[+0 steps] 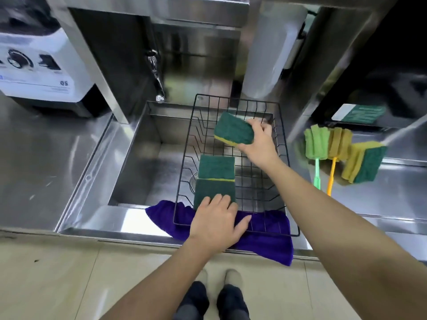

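A black wire rack [283, 144] sits over the steel sink [136, 162]. Two green-and-yellow sponges stand on edge inside the rack, one [216, 167] behind the other [212, 189]. My left hand [216, 224] rests with straight fingers on the top of the nearer sponge. My right hand [260, 142] grips a third green-and-yellow sponge [233, 128] and holds it tilted above the far part of the rack.
A purple cloth [265, 241] lies under the rack's front edge. On the right counter lie a green brush [316, 146], an orange brush [338, 146] and a stack of sponges [364, 162]. A tap [157, 82] hangs over the sink's back. A white appliance [39, 65] stands at far left.
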{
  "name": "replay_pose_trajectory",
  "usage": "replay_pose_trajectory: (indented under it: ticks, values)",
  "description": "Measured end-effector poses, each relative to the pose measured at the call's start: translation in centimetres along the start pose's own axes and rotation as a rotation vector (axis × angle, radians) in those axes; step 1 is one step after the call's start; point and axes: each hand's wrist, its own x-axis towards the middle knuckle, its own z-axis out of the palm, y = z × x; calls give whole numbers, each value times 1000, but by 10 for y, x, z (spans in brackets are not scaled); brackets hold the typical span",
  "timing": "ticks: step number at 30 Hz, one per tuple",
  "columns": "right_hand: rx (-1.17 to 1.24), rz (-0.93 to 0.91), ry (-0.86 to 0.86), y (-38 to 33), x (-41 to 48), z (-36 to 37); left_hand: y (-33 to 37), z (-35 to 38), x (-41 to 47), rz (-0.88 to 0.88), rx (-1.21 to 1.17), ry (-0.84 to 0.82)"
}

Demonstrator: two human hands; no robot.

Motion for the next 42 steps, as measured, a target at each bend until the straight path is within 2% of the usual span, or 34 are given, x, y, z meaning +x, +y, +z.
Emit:
replay_pose_trajectory:
  ticks: [5,13,17,20,24,30,34,38,42]
  values:
    - [-105,9,-113,2,12,15,-1,0,2,-14,-11,-5]
    - [-117,26,-252,-4,17,34,-1,2,-1,-20,-7,-18]
    - [27,125,-377,-2,19,40,-2,1,-1,-22,-4,-24]
    - [137,175,-378,3,22,39,-1,1,-2,-20,-10,-24]
    - [-28,151,-376,7,27,34,-2,1,1,-18,-4,-30]
    - [-262,166,-504,6,28,26,0,-2,0,0,-23,-75]
    - [-184,144,-450,4,21,27,-1,-3,-1,6,-19,-95]
    - [-142,100,-307,6,19,5,8,-8,8,35,-17,-119]
    - [-119,46,-114,13,13,-34,36,-9,22,99,-39,-222]
